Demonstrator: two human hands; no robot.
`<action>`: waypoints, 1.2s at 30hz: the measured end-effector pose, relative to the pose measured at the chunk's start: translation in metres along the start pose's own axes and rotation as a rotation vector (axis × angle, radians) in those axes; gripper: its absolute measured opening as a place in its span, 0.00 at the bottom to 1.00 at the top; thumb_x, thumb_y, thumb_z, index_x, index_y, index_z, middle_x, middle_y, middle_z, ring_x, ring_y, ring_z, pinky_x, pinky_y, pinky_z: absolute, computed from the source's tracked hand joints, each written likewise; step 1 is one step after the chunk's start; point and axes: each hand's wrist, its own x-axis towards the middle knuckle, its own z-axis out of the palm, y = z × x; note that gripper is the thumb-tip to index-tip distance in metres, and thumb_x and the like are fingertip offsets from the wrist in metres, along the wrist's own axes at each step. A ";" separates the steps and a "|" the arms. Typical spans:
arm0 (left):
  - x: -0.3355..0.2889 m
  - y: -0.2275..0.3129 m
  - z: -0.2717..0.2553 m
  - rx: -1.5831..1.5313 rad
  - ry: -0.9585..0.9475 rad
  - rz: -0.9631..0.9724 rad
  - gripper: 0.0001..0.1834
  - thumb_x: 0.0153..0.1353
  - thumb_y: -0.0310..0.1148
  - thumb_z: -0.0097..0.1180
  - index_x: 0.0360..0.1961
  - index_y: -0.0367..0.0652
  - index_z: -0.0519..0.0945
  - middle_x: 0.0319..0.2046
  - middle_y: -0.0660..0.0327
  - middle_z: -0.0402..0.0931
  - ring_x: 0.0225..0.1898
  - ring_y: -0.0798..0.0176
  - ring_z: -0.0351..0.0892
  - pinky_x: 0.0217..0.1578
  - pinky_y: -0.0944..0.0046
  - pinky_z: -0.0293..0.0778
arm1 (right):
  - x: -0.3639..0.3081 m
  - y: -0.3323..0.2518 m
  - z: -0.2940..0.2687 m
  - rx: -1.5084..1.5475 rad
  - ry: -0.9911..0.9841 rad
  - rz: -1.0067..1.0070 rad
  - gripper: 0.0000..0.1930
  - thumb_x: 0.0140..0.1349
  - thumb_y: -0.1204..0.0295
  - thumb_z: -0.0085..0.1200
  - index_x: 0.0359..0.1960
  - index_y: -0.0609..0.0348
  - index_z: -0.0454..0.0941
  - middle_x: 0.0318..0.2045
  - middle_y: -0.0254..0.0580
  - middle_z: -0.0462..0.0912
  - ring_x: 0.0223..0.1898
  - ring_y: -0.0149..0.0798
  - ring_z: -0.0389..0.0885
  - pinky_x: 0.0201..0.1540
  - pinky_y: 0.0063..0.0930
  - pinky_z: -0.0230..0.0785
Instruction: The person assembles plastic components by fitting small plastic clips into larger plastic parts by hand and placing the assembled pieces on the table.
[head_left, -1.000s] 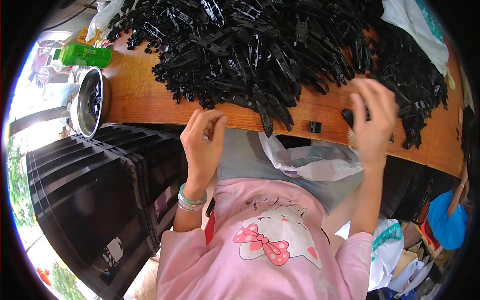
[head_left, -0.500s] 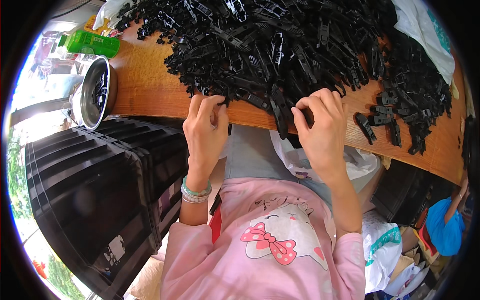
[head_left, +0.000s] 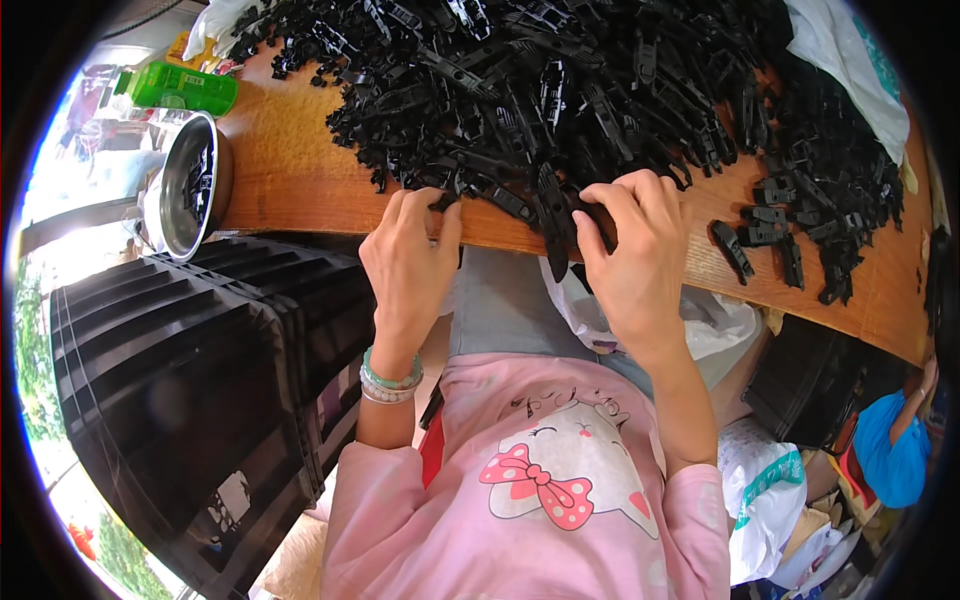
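A large heap of black plastic clip-like parts (head_left: pixel 480 90) covers the far part of the wooden table (head_left: pixel 285 170). At the table's front edge my left hand (head_left: pixel 408 260) is closed, thumb and forefinger pinching a small black plastic piece (head_left: pixel 443 201). My right hand (head_left: pixel 640 262) curls its thumb and fingers about another black plastic piece (head_left: pixel 597 218), which they partly hide. Between the hands a long black clip (head_left: pixel 553 215) lies at the heap's near side and juts over the edge.
A steel bowl (head_left: pixel 222 190) with black parts tilts at the table's left end, near a green bottle (head_left: pixel 190 88). Loose clips (head_left: pixel 770 235) lie on the right. Black crates (head_left: pixel 180 390) stand below left; a white plastic bag (head_left: pixel 765 500) sits lower right.
My right hand has shifted slightly left and up, closer to the long clip. The left hand has moved a little left, its thumb and forefinger still together.
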 end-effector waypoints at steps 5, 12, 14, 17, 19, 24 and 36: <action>-0.006 0.001 -0.007 -0.060 0.023 -0.083 0.08 0.52 0.25 0.62 0.33 0.38 0.78 0.19 0.62 0.69 0.16 0.65 0.68 0.20 0.67 0.65 | 0.000 0.000 0.003 -0.015 -0.019 -0.033 0.11 0.44 0.78 0.63 0.31 0.56 0.77 0.34 0.36 0.70 0.40 0.42 0.68 0.41 0.38 0.57; -0.025 0.021 0.005 -0.463 0.182 -0.067 0.10 0.52 0.19 0.62 0.36 0.35 0.75 0.20 0.63 0.74 0.18 0.77 0.71 0.17 0.76 0.64 | 0.001 0.004 -0.003 0.209 0.071 0.035 0.08 0.47 0.81 0.60 0.30 0.58 0.77 0.36 0.39 0.74 0.39 0.41 0.71 0.42 0.33 0.63; -0.031 0.027 0.008 -0.496 0.147 -0.021 0.11 0.51 0.19 0.62 0.36 0.35 0.75 0.20 0.63 0.74 0.18 0.76 0.71 0.18 0.75 0.64 | 0.000 0.007 -0.014 0.279 0.097 0.051 0.07 0.51 0.82 0.59 0.31 0.60 0.77 0.38 0.40 0.77 0.39 0.39 0.75 0.41 0.29 0.68; -0.032 0.042 0.013 -0.562 0.076 0.182 0.13 0.49 0.17 0.63 0.37 0.35 0.75 0.21 0.61 0.74 0.18 0.71 0.71 0.18 0.74 0.64 | 0.000 0.013 -0.035 0.862 0.224 0.321 0.06 0.61 0.79 0.51 0.40 0.64 0.74 0.43 0.49 0.80 0.39 0.39 0.80 0.46 0.31 0.71; -0.029 0.055 0.014 -0.589 0.083 0.235 0.14 0.49 0.17 0.63 0.37 0.35 0.75 0.21 0.61 0.73 0.18 0.71 0.70 0.18 0.74 0.64 | 0.000 0.022 -0.051 1.116 0.355 0.322 0.09 0.64 0.78 0.45 0.45 0.67 0.70 0.42 0.54 0.80 0.39 0.41 0.81 0.50 0.36 0.71; -0.034 0.058 0.019 -0.778 0.201 0.154 0.15 0.48 0.17 0.61 0.39 0.35 0.74 0.24 0.60 0.73 0.18 0.69 0.69 0.19 0.74 0.65 | -0.020 0.046 -0.081 1.280 0.481 0.349 0.18 0.66 0.75 0.40 0.56 0.69 0.66 0.43 0.58 0.78 0.37 0.42 0.78 0.46 0.35 0.70; -0.081 0.050 0.030 -0.700 -0.184 0.278 0.13 0.47 0.14 0.52 0.36 0.32 0.69 0.27 0.52 0.78 0.25 0.62 0.77 0.26 0.70 0.72 | -0.067 0.059 -0.095 1.266 0.487 0.474 0.21 0.65 0.71 0.40 0.57 0.73 0.65 0.40 0.56 0.76 0.30 0.36 0.72 0.37 0.27 0.64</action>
